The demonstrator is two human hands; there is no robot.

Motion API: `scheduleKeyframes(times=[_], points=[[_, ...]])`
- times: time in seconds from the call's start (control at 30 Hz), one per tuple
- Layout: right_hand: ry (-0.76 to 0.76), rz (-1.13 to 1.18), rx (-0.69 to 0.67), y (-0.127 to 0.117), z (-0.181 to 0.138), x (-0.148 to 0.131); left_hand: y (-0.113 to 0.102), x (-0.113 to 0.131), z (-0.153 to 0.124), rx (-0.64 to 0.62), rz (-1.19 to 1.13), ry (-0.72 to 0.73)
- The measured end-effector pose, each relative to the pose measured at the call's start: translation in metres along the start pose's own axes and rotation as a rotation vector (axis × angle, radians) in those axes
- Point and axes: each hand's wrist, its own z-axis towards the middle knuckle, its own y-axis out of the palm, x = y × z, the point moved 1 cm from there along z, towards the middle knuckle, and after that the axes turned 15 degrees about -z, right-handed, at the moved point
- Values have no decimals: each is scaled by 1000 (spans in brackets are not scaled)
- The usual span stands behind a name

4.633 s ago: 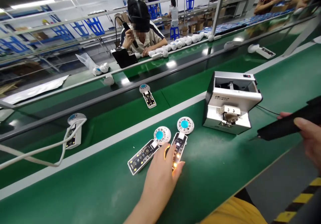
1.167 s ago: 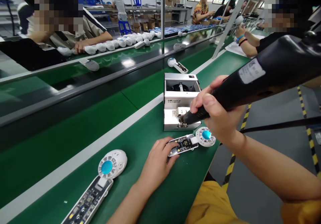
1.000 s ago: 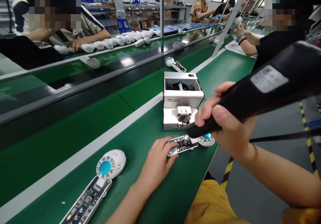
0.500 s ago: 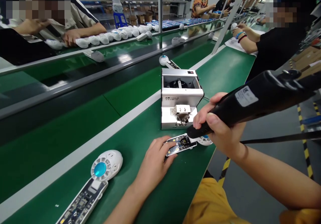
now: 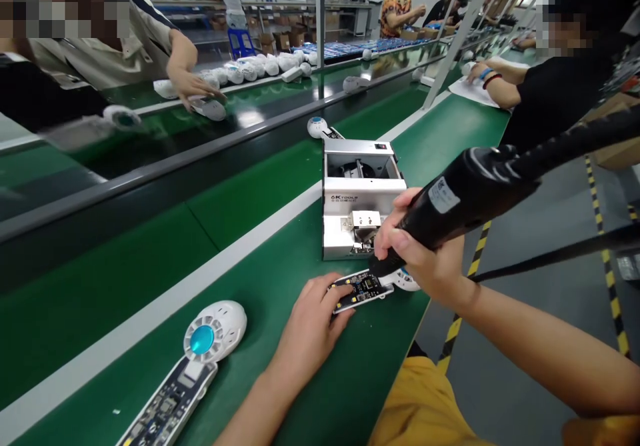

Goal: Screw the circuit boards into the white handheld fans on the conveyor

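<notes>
the left hand clamps a circuit board against the tabletop; the right hand is wrapped around a black screwdriver, nose at the board's end.

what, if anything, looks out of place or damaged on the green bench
A small white scrap lies on the green bench beside the unheld device there; it seems stray, touching nothing else. The held device, under the left hand, shows no visible damage.
</notes>
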Motion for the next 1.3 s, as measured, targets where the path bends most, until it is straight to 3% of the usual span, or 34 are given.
scheduleKeyframes(times=[0.2,0.3,0.4,0.53,0.7,0.9,1.3], points=[[-153,34,190,-5,24,-30,0,0,1,-8,5,-5],[-224,14,199,2,28,-31,0,0,0,0,10,-3],[-188,-3,208,9,27,-25,0,0,0,5,13,0],[-151,-17,149,9,21,-28,0,0,0,11,17,12],[-25,-3,15,-13,-7,-37,1,-1,1,1,31,2],[3,-33,12,-27,-36,-26,2,-3,1,1,28,-6],[24,-112,-6,-21,-45,-9,-3,2,1,-52,45,-21]])
